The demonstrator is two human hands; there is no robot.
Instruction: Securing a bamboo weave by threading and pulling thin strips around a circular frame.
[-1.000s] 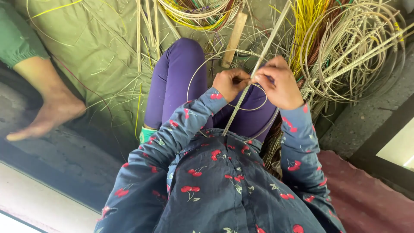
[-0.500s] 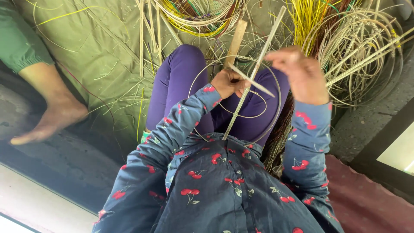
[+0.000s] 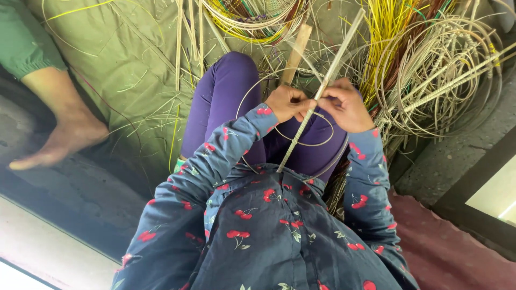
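A long pale cane rod [image 3: 336,60] runs diagonally from my lap up to the top right. My left hand [image 3: 287,103] pinches it at mid-length, and my right hand [image 3: 348,106] grips it just beside, with a thin pale strip caught in its fingers. The two hands almost touch. A thin loop of that strip [image 3: 301,142] curls over my purple trouser legs [image 3: 226,102]. My sleeves are dark blue with red cherries.
Coils of pale and yellow cane [image 3: 441,70] lie at the right, more coils [image 3: 252,16] at the top. A flat wooden stick [image 3: 294,53] lies beyond my hands. An olive cloth [image 3: 123,59] covers the floor. Another person's bare foot [image 3: 62,139] rests at the left.
My right hand, which had swung up and out to the right pulling the strip half a second ago, has come back down to the rod beside my left hand.
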